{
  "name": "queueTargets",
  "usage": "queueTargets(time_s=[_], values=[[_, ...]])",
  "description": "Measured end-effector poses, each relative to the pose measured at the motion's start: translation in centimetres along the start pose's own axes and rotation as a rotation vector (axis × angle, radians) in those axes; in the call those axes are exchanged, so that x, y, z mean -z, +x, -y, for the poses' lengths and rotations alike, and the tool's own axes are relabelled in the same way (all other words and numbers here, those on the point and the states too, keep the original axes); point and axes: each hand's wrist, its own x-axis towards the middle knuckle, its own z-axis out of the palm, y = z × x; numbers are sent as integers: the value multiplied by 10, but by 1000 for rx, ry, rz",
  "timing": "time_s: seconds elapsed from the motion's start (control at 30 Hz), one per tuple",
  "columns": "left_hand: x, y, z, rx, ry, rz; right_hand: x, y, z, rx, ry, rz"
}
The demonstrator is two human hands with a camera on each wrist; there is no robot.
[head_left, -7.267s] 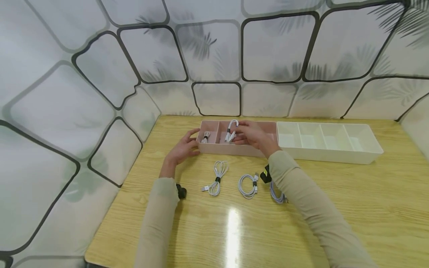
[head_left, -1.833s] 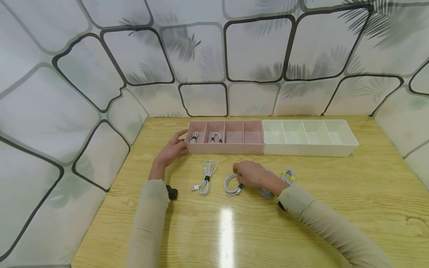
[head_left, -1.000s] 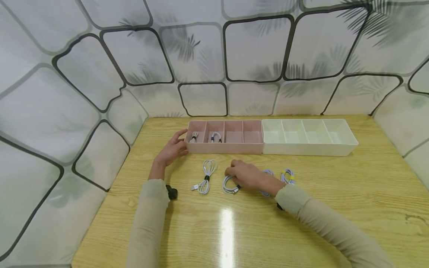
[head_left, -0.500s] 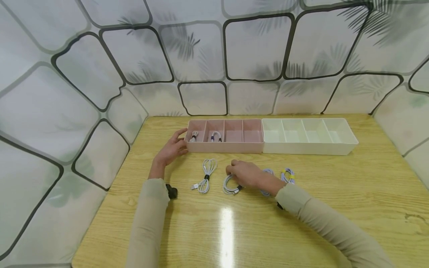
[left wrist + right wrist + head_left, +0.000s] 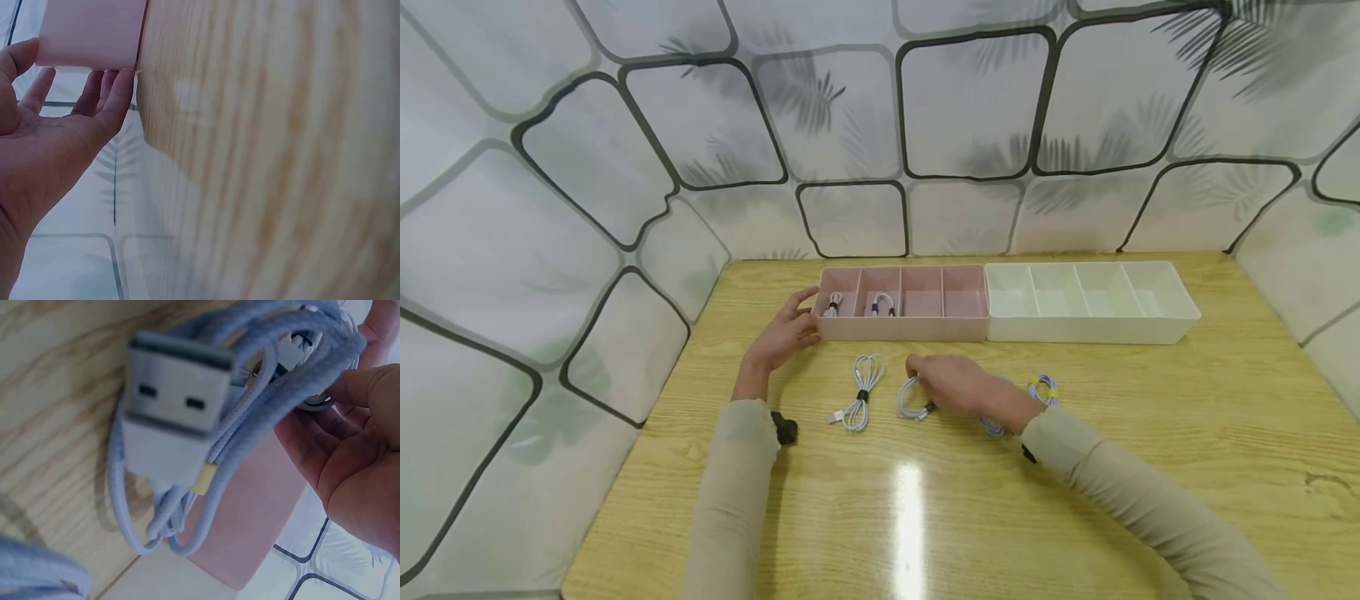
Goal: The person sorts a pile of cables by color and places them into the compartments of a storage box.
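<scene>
In the head view, the grey cable [image 5: 912, 412] is being partly hidden by the right grip [image 5: 953, 383], and the blue cable [image 5: 992, 427] by the right wrist [image 5: 1017, 409]. The bottoms of two bundles [image 5: 832, 305] are being hidden by the pink box [image 5: 898, 330]. Both sleeves [image 5: 730, 492] are being cut off below. In the left wrist view, the left grip [image 5: 56, 150] is being cropped; in the right wrist view, a plug [image 5: 172, 406] is being blurred and a loop [image 5: 37, 570] cut off.
</scene>
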Motion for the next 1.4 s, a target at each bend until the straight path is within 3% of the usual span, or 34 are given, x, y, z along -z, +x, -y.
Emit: queueTargets(time_s=[0.3,0.63,1.03,1.17,1.4], values=[[-1,0,0,3,12,-11,8,-3,-4,28,114,-23],[-1,1,-4,12,-1,-12,18,-4,-12,5,352,-31],[-2,-1,-1,1,42,-26,19,-1,-26,-20,497,-187],[-1,-1,-1,-1,37,-24,21,1,-31,-41,540,-219],[-1,-2,-2,1,41,-18,26,-2,-35,-142,666,-200]])
